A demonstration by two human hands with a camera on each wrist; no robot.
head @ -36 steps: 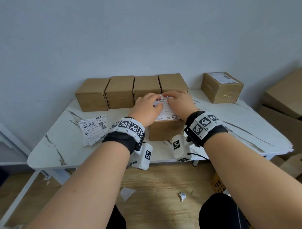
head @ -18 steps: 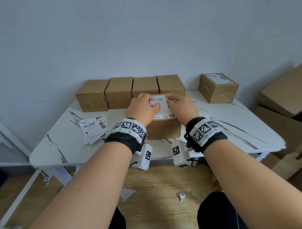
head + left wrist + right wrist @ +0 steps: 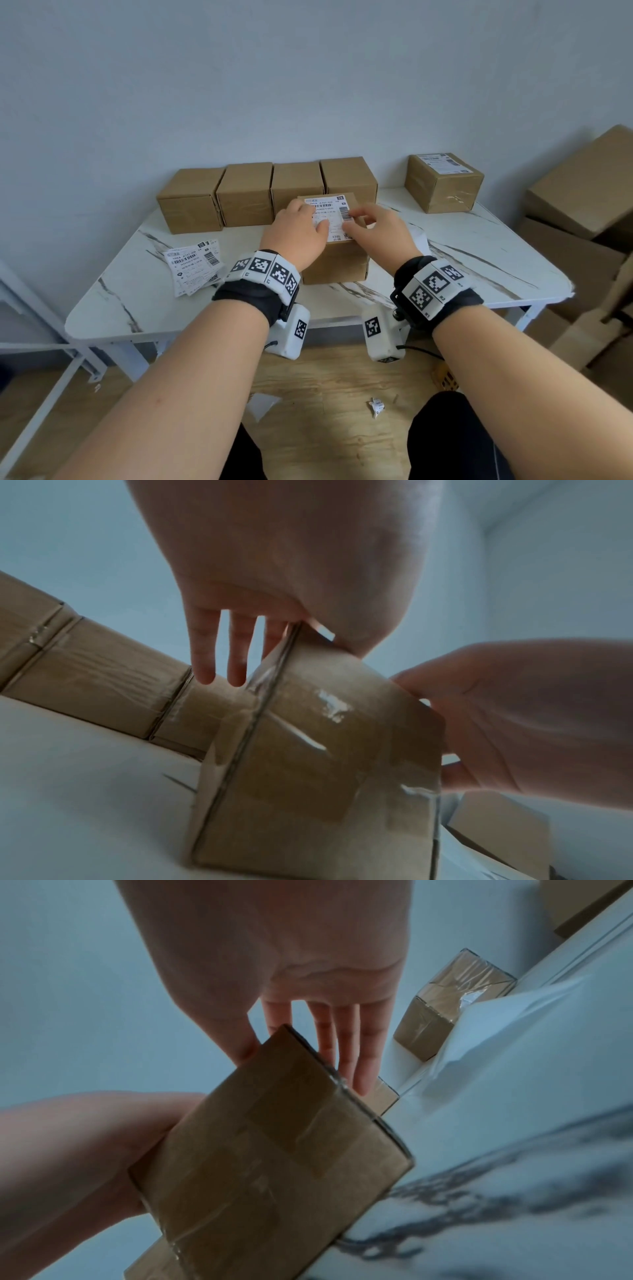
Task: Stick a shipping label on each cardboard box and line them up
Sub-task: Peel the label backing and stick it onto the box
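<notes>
A taped cardboard box stands near the middle of the marble table, with a white shipping label on its top. My left hand lies flat on the label's left part, fingers straight. My right hand lies over the label's right edge with straight fingers. The same box fills both wrist views. Behind it a row of several plain boxes stands along the wall. One labelled box sits apart at the back right.
A loose pile of spare labels lies on the table's left side. A white backing sheet lies right of the box. Large cartons are stacked on the floor to the right. Paper scraps lie on the wooden floor.
Both hands have slid back and apart over the label, baring more of its far half. The box stays where it was.
</notes>
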